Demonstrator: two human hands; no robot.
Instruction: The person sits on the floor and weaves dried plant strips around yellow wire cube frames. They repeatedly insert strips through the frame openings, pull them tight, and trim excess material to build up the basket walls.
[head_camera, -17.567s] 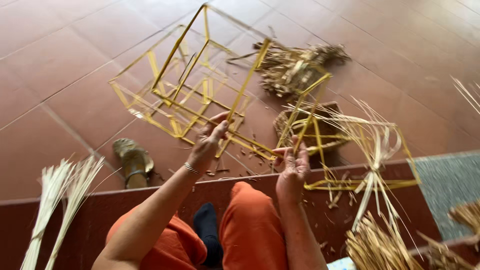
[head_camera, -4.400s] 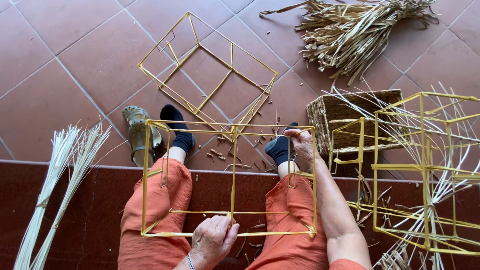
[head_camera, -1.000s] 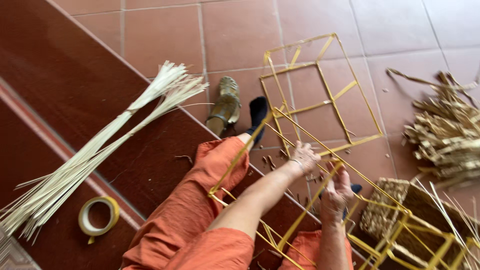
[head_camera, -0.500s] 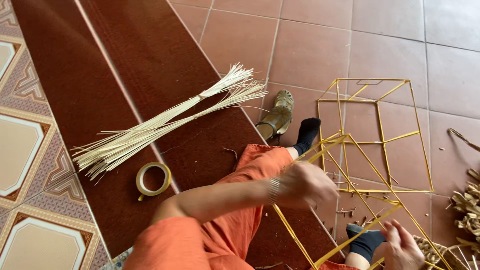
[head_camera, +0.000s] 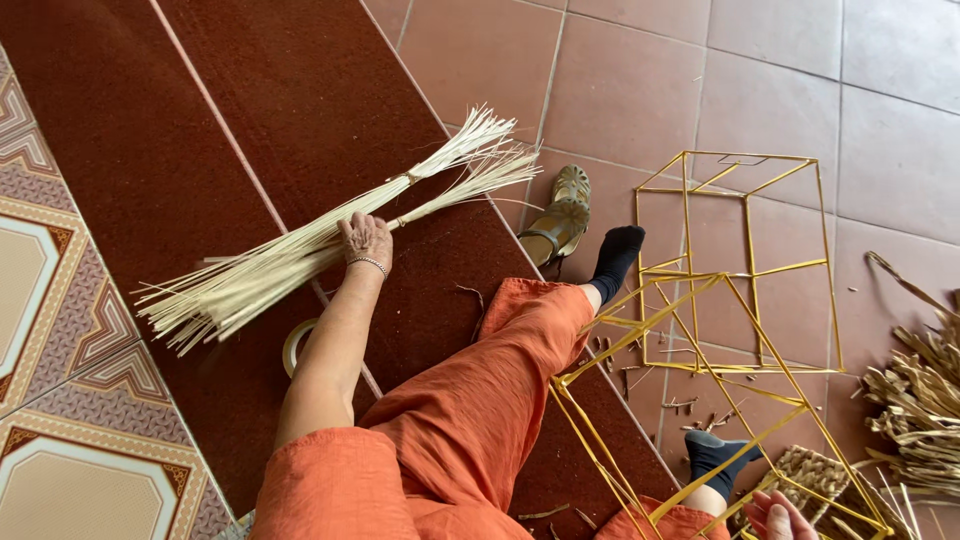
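Nearest the camera: orange trousers (head_camera: 470, 420) cover both legs of the seated person, feet in dark socks (head_camera: 617, 262).

Right hand (head_camera: 778, 517): only partly in view at the bottom edge, beside the lower rods of a yellow stick frame (head_camera: 700, 390) that leans across the legs. Whether it grips the frame cannot be told.

Left arm stretched out to the left over the dark red step (head_camera: 200, 120). Left hand (head_camera: 366, 240), bracelet at the wrist, lies palm down on a bundle of pale straw stalks (head_camera: 320, 245), fingers bent over the stalks; it presses on them, though a closed grasp is not clear. The bundle lies diagonally on the step, loose ends fanned at lower left and at upper right, tied near the upper end.

A roll of tape (head_camera: 296, 345) lies on the step just beside the left forearm, partly hidden by it.

Further out: an olive sandal (head_camera: 560, 218) on the terracotta floor tiles (head_camera: 620, 90) near the left foot. A second yellow stick frame (head_camera: 740, 260) stands on the tiles beyond the first. A heap of dried leaf strips (head_camera: 915, 400) at the right edge.
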